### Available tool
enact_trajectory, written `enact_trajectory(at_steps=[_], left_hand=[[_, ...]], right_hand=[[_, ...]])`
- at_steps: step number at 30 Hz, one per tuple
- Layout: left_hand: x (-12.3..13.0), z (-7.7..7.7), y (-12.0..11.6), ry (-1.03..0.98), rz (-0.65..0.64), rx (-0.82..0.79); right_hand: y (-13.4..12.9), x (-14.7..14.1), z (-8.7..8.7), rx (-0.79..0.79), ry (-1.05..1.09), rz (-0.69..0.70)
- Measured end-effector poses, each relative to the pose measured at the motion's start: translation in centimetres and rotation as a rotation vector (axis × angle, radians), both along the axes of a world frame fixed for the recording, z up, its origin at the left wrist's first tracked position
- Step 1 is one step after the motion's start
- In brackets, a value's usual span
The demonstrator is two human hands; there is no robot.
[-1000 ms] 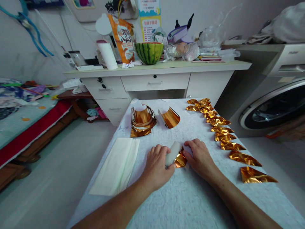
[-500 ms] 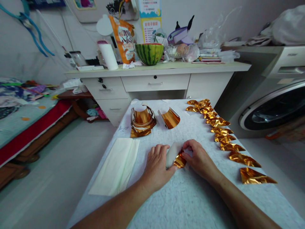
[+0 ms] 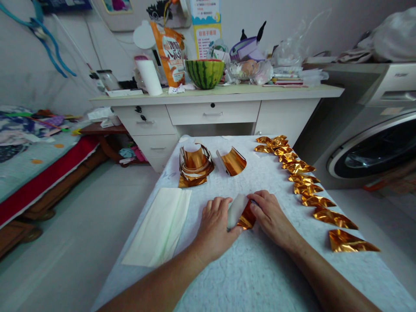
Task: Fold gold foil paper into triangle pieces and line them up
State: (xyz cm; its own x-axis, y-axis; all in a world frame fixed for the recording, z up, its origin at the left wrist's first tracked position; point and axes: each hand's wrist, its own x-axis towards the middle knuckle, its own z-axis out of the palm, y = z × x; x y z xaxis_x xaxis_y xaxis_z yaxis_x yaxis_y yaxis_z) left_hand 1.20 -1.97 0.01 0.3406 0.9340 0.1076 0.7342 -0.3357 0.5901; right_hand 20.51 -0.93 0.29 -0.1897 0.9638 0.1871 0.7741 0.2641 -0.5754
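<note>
A small foil sheet (image 3: 247,218), part pale and part shiny copper-gold, lies bent between the person's two hands, low over the middle of the desk (image 3: 227,273). The right hand (image 3: 271,216) has its fingers drawn together on the sheet's right edge, the thumb against the coppery part – a close pinch. The left hand (image 3: 214,227) lies along the pale side, thumb set apart from the fingers and reaching to the near corner; whether these fingers grip or merely steady it, I cannot tell.

Just beyond the hands, one curled sheet (image 3: 234,161) rests alone, its hollow side up. Left of it sits a pile of curled foil (image 3: 195,167), and nearer, left of the left hand, a flat cream paper (image 3: 157,229). Folded foil pieces (image 3: 307,188) line the right edge in a long row.

Behind the desk stands a white drawer unit (image 3: 212,112) bearing a cut watermelon (image 3: 204,73) and an orange pouch (image 3: 170,56). A washing machine (image 3: 370,143) stands to the right, a bed (image 3: 39,173) to the left.
</note>
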Motion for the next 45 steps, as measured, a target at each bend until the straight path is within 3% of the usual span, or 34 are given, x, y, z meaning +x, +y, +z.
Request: enact_trajectory(at_steps=[7, 13, 16, 19, 23, 27, 32, 35, 39, 45], left_hand=[[0.0, 0.2, -0.1, -0.006, -0.012, -0.004], [0.0, 0.2, 0.1, -0.026, 0.006, -0.022], [0.0, 0.4, 0.3, -0.065, 0.02, -0.039], [-0.1, 0.6, 0.6, -0.183, 0.04, -0.113], [-0.2, 0.6, 1.1, -0.521, 0.039, -0.277], [-0.2, 0.6, 1.4, -0.876, 0.109, -0.377], [-0.3, 0.7, 1.9, -1.055, 0.216, -0.361], [-0.3, 0.5, 2.2, -1.078, 0.268, -0.361], [-0.4, 0.3, 2.4, -1.073, 0.288, -0.348], [-0.5, 0.0, 2.5, -0.853, 0.256, -0.26]], right_hand=[[0.4, 0.1, 0.0, -0.058, 0.167, -0.061], [0.3, -0.1, 0.3, -0.357, 0.763, 0.027], [0.2, -0.1, 0.7, -0.43, 0.913, 0.047], [0.2, 0.0, 1.0, -0.455, 0.973, 0.014], [0.2, 0.0, 1.1, -0.446, 1.041, -0.04], [0.1, 0.1, 1.0, -0.462, 1.037, -0.034], [-0.1, -0.1, 1.2, -0.483, 0.986, 0.038], [-0.5, -0.4, 1.4, -0.478, 0.878, 0.106], [-1.1, -0.6, 1.6, -0.377, 0.58, 0.117], [-1.5, -0.8, 1.7, -0.31, 0.375, 0.167]])
